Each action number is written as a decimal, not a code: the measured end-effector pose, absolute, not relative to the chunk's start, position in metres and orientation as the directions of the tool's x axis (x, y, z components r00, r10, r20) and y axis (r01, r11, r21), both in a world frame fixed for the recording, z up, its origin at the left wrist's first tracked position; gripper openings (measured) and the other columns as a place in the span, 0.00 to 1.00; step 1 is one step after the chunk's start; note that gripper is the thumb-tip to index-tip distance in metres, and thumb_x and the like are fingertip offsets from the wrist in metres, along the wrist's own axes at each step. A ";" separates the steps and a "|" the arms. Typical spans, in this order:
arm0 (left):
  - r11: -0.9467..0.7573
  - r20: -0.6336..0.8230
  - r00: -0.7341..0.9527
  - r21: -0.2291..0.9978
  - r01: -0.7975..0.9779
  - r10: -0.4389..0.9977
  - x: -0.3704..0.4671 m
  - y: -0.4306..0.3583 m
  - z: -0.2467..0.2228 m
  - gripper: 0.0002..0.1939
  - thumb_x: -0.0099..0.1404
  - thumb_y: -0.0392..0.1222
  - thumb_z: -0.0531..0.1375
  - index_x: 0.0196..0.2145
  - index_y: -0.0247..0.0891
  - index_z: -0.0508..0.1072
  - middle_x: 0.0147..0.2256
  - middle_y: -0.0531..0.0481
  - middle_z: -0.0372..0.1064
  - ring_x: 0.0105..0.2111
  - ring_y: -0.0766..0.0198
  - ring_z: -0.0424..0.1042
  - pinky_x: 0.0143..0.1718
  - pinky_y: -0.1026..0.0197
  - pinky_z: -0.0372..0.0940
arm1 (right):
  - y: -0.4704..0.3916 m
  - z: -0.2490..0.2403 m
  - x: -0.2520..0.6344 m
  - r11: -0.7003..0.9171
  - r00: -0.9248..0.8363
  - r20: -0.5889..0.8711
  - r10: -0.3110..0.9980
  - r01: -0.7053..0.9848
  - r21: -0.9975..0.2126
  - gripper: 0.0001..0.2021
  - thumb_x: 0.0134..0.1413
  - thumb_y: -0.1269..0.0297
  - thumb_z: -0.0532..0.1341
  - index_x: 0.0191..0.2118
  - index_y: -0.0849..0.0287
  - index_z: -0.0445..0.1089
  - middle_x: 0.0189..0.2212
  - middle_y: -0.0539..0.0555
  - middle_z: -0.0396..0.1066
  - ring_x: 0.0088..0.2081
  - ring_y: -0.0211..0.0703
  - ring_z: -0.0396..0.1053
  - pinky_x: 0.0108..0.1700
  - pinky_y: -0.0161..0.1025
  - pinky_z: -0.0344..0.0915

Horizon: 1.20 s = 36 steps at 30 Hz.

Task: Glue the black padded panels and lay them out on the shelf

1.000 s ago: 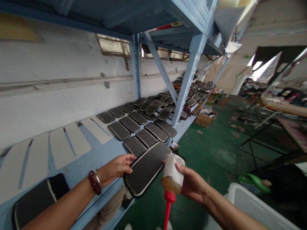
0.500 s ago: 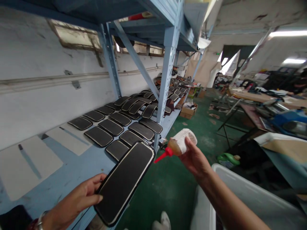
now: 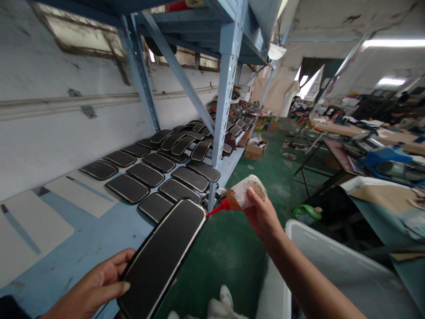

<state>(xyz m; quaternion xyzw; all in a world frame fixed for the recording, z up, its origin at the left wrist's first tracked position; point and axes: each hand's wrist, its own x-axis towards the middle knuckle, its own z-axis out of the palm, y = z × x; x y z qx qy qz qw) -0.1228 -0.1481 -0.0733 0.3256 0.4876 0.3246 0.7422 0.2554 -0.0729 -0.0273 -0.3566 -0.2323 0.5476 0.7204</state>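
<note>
A long black panel [image 3: 162, 261] with rounded corners and a pale line round its edge is tilted up in my left hand [image 3: 102, 281], thumb on top and fingers beneath. My right hand [image 3: 260, 210] grips a squeeze bottle [image 3: 245, 192] with a white wrap, amber contents and a red nozzle. The nozzle tip is at the panel's upper right corner. Many similar black panels [image 3: 145, 174] lie in rows on the blue shelf [image 3: 109, 230] beyond.
Pale sheets [image 3: 31, 230] lie on the shelf at left. A blue rack post [image 3: 224, 97] rises behind the bottle. A large pale bin [image 3: 332, 248] and a green jug [image 3: 307, 214] stand at right. My shoes show below on the green floor.
The bottle has moved left and its red tip has come to the panel's corner. The panel has shifted down and left in the view, and the background has shifted left too.
</note>
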 end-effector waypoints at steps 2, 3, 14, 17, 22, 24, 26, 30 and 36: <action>0.567 -0.502 0.335 0.814 -0.128 0.797 -0.120 -0.147 -0.071 0.17 0.52 0.31 0.69 0.41 0.43 0.79 0.40 0.46 0.82 0.44 0.46 0.78 0.46 0.51 0.72 | -0.075 -0.031 0.252 0.140 0.302 -0.081 0.950 -0.642 -0.754 0.19 0.39 0.61 0.76 0.38 0.61 0.74 0.32 0.50 0.76 0.32 0.39 0.73 0.36 0.34 0.72; 0.562 -0.497 0.347 0.819 -0.115 0.796 -0.118 -0.147 -0.070 0.17 0.53 0.32 0.69 0.41 0.43 0.79 0.40 0.46 0.82 0.44 0.47 0.78 0.47 0.51 0.71 | -0.076 -0.033 0.250 0.140 0.310 -0.092 0.946 -0.652 -0.745 0.19 0.39 0.61 0.76 0.38 0.61 0.74 0.32 0.50 0.76 0.32 0.39 0.73 0.36 0.33 0.72; 0.569 -0.476 0.393 0.807 -0.161 0.787 -0.106 -0.144 -0.070 0.20 0.54 0.34 0.68 0.46 0.43 0.78 0.45 0.44 0.80 0.48 0.42 0.76 0.52 0.44 0.68 | -0.080 -0.049 0.238 0.147 0.360 -0.177 0.916 -0.712 -0.687 0.16 0.42 0.62 0.75 0.39 0.58 0.74 0.34 0.48 0.77 0.34 0.37 0.74 0.38 0.33 0.71; 0.575 -0.464 0.420 0.797 -0.188 0.780 -0.107 -0.144 -0.072 0.19 0.58 0.33 0.66 0.47 0.45 0.77 0.45 0.46 0.80 0.47 0.45 0.76 0.52 0.45 0.68 | -0.085 -0.050 0.233 0.130 0.352 -0.193 0.916 -0.715 -0.687 0.17 0.42 0.62 0.75 0.40 0.59 0.75 0.36 0.50 0.78 0.35 0.39 0.74 0.39 0.34 0.72; 0.576 -0.471 0.413 0.798 -0.178 0.779 -0.104 -0.142 -0.069 0.19 0.58 0.33 0.66 0.47 0.45 0.78 0.45 0.46 0.80 0.46 0.46 0.77 0.51 0.47 0.68 | -0.092 -0.052 0.221 0.098 0.340 -0.213 0.916 -0.705 -0.702 0.19 0.40 0.61 0.76 0.40 0.59 0.75 0.35 0.50 0.77 0.35 0.40 0.74 0.40 0.35 0.71; 0.575 -0.467 0.418 0.797 -0.181 0.779 -0.101 -0.140 -0.065 0.18 0.58 0.33 0.66 0.47 0.44 0.78 0.44 0.46 0.80 0.45 0.46 0.77 0.50 0.48 0.69 | -0.096 -0.053 0.217 0.091 0.337 -0.211 0.918 -0.696 -0.712 0.20 0.40 0.59 0.76 0.40 0.59 0.75 0.35 0.50 0.77 0.35 0.41 0.74 0.40 0.37 0.72; 0.575 -0.462 0.427 0.797 -0.183 0.777 -0.097 -0.139 -0.060 0.17 0.57 0.33 0.66 0.46 0.43 0.78 0.44 0.45 0.80 0.44 0.46 0.77 0.48 0.49 0.70 | -0.099 -0.054 0.213 0.083 0.334 -0.217 0.917 -0.694 -0.716 0.20 0.39 0.59 0.76 0.40 0.59 0.76 0.35 0.50 0.77 0.35 0.41 0.74 0.41 0.37 0.72; 0.578 -0.458 0.423 0.788 -0.215 0.782 -0.092 -0.137 -0.054 0.18 0.56 0.33 0.67 0.46 0.42 0.78 0.45 0.45 0.80 0.45 0.46 0.77 0.48 0.49 0.69 | -0.108 -0.057 0.206 0.064 0.327 -0.240 0.914 -0.700 -0.711 0.19 0.39 0.61 0.76 0.40 0.60 0.76 0.34 0.51 0.77 0.35 0.41 0.74 0.39 0.36 0.72; 0.585 -0.488 0.358 0.770 -0.254 0.796 -0.088 -0.137 -0.051 0.18 0.54 0.31 0.67 0.43 0.40 0.78 0.42 0.46 0.81 0.40 0.50 0.79 0.44 0.52 0.71 | -0.120 -0.062 0.198 0.048 0.263 -0.178 0.948 -0.673 -0.738 0.20 0.44 0.59 0.74 0.44 0.59 0.73 0.39 0.54 0.77 0.40 0.44 0.73 0.44 0.38 0.70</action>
